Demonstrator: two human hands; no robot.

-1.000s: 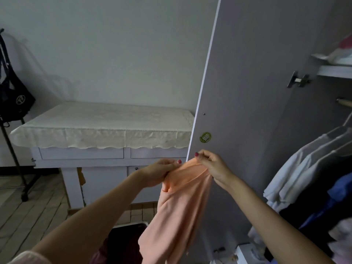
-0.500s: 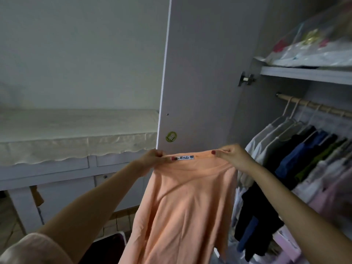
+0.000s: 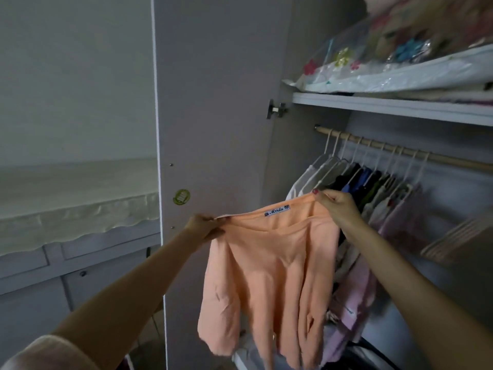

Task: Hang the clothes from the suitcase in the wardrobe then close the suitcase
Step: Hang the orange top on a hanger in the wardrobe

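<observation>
Both hands' grips pinch the peach top (image 3: 266, 276), which hangs below them.

Since one second ago the peach top (image 3: 266, 268) has been opened from a bunched state to a spread neckline, its label now exposed between the two grips. The right hand (image 3: 337, 206) has risen above the left hand (image 3: 204, 227), tilting the neckline toward the hanging clothes (image 3: 373, 188).
</observation>
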